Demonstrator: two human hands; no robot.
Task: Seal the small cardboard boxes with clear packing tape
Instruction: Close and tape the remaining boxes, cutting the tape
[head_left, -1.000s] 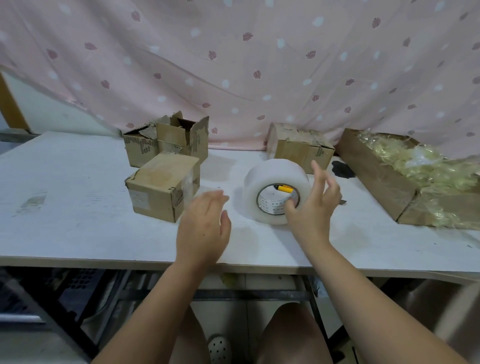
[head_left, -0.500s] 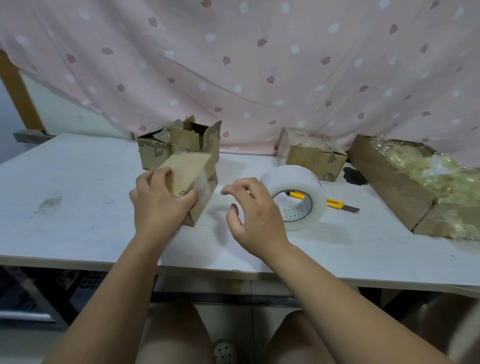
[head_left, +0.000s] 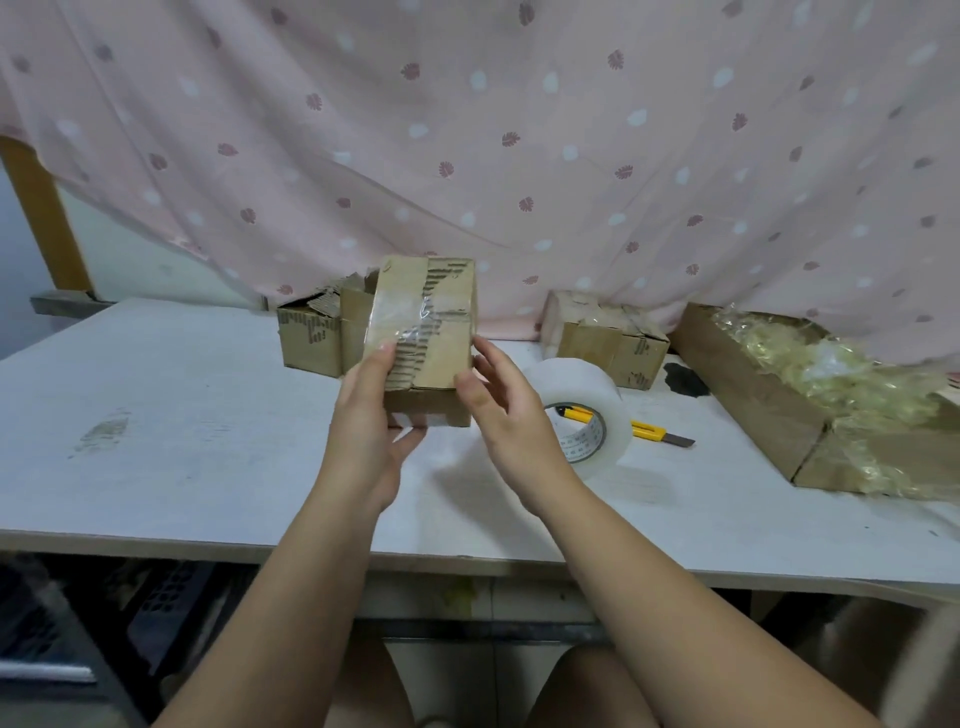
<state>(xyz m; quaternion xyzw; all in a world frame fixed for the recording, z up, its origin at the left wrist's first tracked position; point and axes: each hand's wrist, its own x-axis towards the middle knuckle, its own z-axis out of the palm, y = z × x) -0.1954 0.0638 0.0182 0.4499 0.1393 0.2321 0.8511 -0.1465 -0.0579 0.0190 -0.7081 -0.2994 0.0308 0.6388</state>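
Head view, left hand (head_left: 371, 431): grips the small cardboard box (head_left: 423, 327) clear of the table, thumb laid on the near face, fingers curled under the bottom edge.
right hand (head_left: 506, 410): open, fingers straight and spread, just right of the box; thumb tip at the lower right corner, contact hard to judge.
small cardboard box: raised between both hands, taped face tilted toward the camera; torn paper baring the corrugation down the middle.
clear tape strip (head_left: 415, 312): stuck across that face, wrinkled, above the left thumb.
tape roll (head_left: 582, 415): standing on edge on the table just right of the right hand, partly hidden by the wrist.
utility knife (head_left: 649, 430): yellow, lying flat behind the roll, one end visible through the core.
open boxes (head_left: 311, 338): beyond the left hand, flaps up, partly hidden by the held box.
closed box (head_left: 608, 338): beyond the right hand, near the curtain.
long carton (head_left: 753, 395): well right of the right hand, filled with crumpled clear plastic (head_left: 831, 364).
table (head_left: 156, 415): white, scuffed, under both forearms.
curtain (head_left: 467, 130): pink, dotted, hanging behind everything.
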